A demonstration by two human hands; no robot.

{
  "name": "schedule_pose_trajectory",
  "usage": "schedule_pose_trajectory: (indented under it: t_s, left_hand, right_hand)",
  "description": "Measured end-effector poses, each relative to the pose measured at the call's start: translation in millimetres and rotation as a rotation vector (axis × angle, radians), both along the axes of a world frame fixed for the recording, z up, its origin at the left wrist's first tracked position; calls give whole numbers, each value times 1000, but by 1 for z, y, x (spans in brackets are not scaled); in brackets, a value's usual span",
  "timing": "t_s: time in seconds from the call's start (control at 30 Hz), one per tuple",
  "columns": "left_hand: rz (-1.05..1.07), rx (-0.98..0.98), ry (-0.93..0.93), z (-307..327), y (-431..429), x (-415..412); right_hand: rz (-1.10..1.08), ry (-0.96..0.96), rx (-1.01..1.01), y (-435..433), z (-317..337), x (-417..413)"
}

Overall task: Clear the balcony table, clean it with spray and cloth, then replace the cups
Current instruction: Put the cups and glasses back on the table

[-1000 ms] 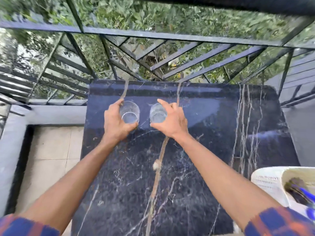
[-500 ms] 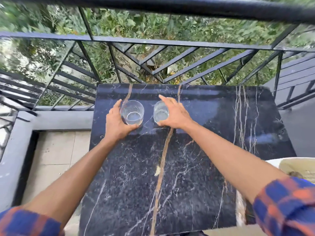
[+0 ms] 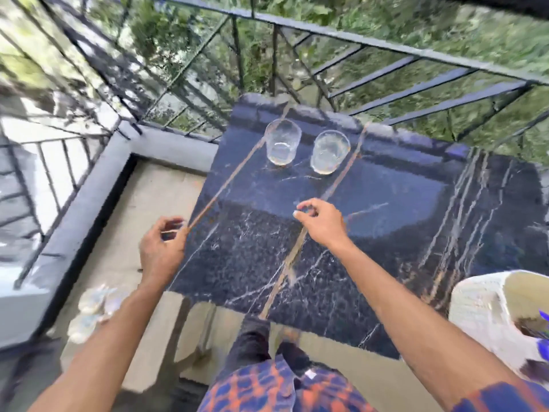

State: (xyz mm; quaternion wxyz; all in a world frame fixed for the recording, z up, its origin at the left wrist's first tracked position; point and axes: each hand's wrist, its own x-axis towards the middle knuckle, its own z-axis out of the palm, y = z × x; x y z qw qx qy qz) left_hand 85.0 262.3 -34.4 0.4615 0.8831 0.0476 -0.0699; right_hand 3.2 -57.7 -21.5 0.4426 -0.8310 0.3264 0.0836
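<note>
Half a second ago each grip was wrapped round a glass; now both have let go and drawn back toward me. My left grip [image 3: 162, 248] hangs at the left edge of the worktop [image 3: 386, 233], fingers loosely curled and empty. My right grip [image 3: 319, 223] hovers over the middle of the slab, also holding nothing. The left cup [image 3: 282, 147] and right cup [image 3: 329, 153] stand upright, just beside each other, near the far edge by the railing [image 3: 416, 55]. I judge the cups replaced, so the task looks all but done.
</note>
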Motion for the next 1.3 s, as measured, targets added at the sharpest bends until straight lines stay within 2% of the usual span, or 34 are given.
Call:
schedule_pose_trajectory:
  t_s: [0.23, 0.33, 0.53, 0.7, 0.9, 1.13, 1.23, 1.3]
  left_hand:
    - [480, 109, 304, -42, 144, -165]
    - [645, 53, 466, -66, 186, -220]
    - [763, 112, 623, -119, 235, -267]
    - [761, 83, 607, -163, 273, -241]
    - [760, 143, 516, -220, 312, -196]
    - [654, 243, 483, -258, 321, -170]
    - [678, 282, 409, -264, 319, -167]
    - [713, 254, 382, -262, 317, -169]
  right_hand:
    - [660, -15, 70, 164, 6, 1]
    - [935, 0, 69, 236, 4, 4]
    - [1313, 120, -73, 362, -51, 12]
    - [1304, 140, -168, 426, -127, 34]
    - [1287, 129, -397, 471, -205, 62]
    - [1238, 82, -389, 492, -253, 59]
    - [1148, 24, -371, 495, -261, 56]
    - [1112, 56, -371, 495, -259, 54]
